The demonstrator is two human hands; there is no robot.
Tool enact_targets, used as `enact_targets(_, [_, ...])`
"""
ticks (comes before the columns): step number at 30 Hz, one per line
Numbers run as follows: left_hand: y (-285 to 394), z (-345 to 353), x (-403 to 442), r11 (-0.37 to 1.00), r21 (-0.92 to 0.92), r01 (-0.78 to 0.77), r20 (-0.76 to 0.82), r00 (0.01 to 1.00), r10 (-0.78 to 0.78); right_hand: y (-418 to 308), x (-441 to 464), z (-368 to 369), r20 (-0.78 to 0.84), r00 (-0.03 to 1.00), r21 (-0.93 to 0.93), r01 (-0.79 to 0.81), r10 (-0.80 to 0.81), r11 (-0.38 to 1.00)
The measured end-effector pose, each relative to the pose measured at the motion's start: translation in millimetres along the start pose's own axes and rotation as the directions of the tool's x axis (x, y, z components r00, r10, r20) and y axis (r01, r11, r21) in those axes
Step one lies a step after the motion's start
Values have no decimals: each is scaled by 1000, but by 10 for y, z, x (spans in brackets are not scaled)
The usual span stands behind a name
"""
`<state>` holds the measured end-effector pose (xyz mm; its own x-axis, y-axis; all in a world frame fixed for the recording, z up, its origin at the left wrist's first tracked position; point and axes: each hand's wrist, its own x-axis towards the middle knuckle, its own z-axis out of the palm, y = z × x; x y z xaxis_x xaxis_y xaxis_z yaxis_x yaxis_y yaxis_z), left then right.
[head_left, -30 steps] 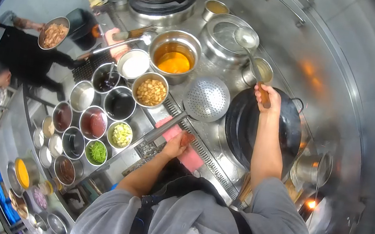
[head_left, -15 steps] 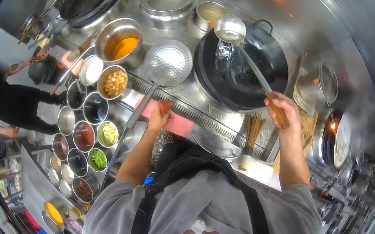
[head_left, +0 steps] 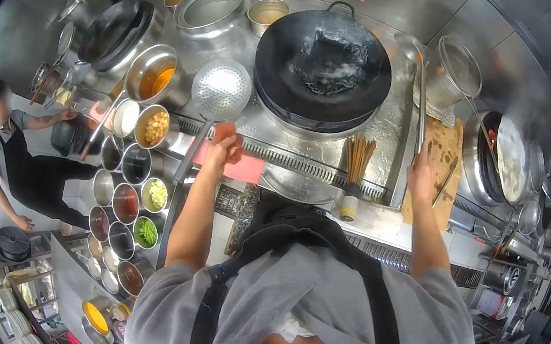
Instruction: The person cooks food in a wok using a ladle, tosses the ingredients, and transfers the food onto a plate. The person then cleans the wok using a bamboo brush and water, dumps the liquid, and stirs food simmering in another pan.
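My right hand (head_left: 421,176) is closed on the handle of a long ladle (head_left: 422,87), whose bowl is at the right of the wok, over the stove edge. Water splashes in the black wok (head_left: 278,53) at the top centre. In my left hand (head_left: 219,153) is a bunched reddish cloth (head_left: 230,135), above a pink cloth (head_left: 244,168) lying along the counter's front edge. Just left of it, the perforated strainer (head_left: 221,89) rests on the steel counter with its handle toward me. A bamboo brush (head_left: 357,162) stands between my hands.
Metal pots of ingredients (head_left: 154,127) crowd the left side. A pot with orange liquid (head_left: 155,80) stands behind them. On the right are a wooden board (head_left: 441,153), a sieve-topped pot (head_left: 458,67) and another wok. Another person (head_left: 36,173) stands at the far left.
The ladle has moved from over the wok to its right side, and the stream from its bowl has stopped. My left hand has lifted the reddish cloth slightly. The view has turned right.
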<state>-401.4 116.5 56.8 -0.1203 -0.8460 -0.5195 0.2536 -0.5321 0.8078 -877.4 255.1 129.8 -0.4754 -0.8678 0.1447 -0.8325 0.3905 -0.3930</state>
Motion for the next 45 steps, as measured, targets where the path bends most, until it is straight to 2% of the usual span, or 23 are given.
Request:
enact_targets(4, [-11, 471, 452, 994, 54, 98, 320, 941, -110, 474, -691, 440, -8, 1000, 56, 4, -3, 998])
enact_targets(5, [38, 703, 436, 993, 63, 96, 322, 940, -111, 604, -877, 603, 10, 1000, 35, -6, 6, 999])
enact_targets(7, [230, 1287, 249, 979, 134, 153, 68, 984, -163, 782, -1290, 891, 18, 1000, 7, -12, 12, 1000])
enact_targets(11, [22, 1480, 612, 977, 76, 197, 129, 970, -206, 698, -1854, 942, 98, 981, 38, -172, 167, 984])
enact_targets(13, [-17, 1531, 583, 942, 175, 285, 309, 893, -328, 727, -1949, 929, 153, 962, -23, -225, 226, 974])
enact_targets(15, [-199, 1624, 637, 954, 133, 267, 109, 953, -282, 855, -1961, 1048, 83, 966, 16, -246, 244, 969])
enact_targets(17, [-296, 1610, 738, 972, -21, 233, 97, 968, -230, 814, -1855, 1110, -109, 977, -26, -185, 181, 982])
enact_targets(19, [-293, 1541, 792, 977, 0, 211, 129, 969, -210, 493, -1709, 934, 18, 986, 291, -164, 166, 943])
enact_targets(22, [-160, 1455, 750, 990, 6, 139, 122, 983, -139, 235, -1592, 1397, 199, 980, 119, 3, -27, 993])
enact_targets(24, [-26, 1317, 822, 991, 112, 75, -157, 986, -57, -177, -1519, 1160, 410, 898, 139, -233, 158, 963])
enact_targets(28, [394, 890, 1163, 965, 258, -52, -72, 995, 73, -56, -1502, 1520, 355, 902, 303, -357, 243, 884])
enact_targets(29, [558, 862, 1184, 961, 269, -72, -68, 993, 93, -86, -1341, 1252, 526, 778, 289, -544, 344, 788])
enact_targets(30, [613, 765, 1389, 955, 278, -103, -45, 992, 120, -200, -1243, 920, 637, 613, 381, -778, 468, 499])
enact_targets(31, [687, 685, 1534, 945, 301, -130, -17, 990, 142, -129, -1281, 797, 576, 677, 530, -736, 458, 421])
enact_targets(32, [719, 604, 1741, 934, 330, -134, -51, 986, 160, 269, -1425, 1082, 416, 840, 666, -542, 347, 513])
enact_targets(33, [709, 490, 2002, 904, 406, -133, -95, 978, 186, -207, -1317, 387, 512, 767, 736, -624, 386, 262])
enact_targets(34, [766, 454, 2099, 870, 467, -159, -86, 971, 223, -311, -1333, 179, 517, 749, 725, -641, 414, 253])
enact_targets(36, [898, 540, 1896, 836, 525, -159, -71, 971, 229, -341, -1349, 135, 270, 908, 816, -393, 322, 424])
enact_targets(37, [989, 635, 1755, 840, 524, -144, -62, 977, 206, -444, -1240, -8, 339, 881, 748, -465, 329, 473])
enact_targets(40, [980, 578, 1798, 859, 506, -79, -25, 994, 106, -522, -594, 47, 236, 967, 612, -223, 94, 759])
enact_targets(42, [991, 575, 1794, 876, 480, -44, -12, 998, 57, -884, 73, -37, 319, 947, 231, -114, 36, 966])
enact_targets(44, [971, 570, 1831, 900, 437, -14, 13, 1000, 10, -938, 801, 259, 338, 911, 26, 243, -237, 970])
enact_targets(45, [966, 573, 1850, 902, 432, -14, 7, 1000, 12, -1136, 1152, 335, 401, 891, -38, 249, -213, 968])
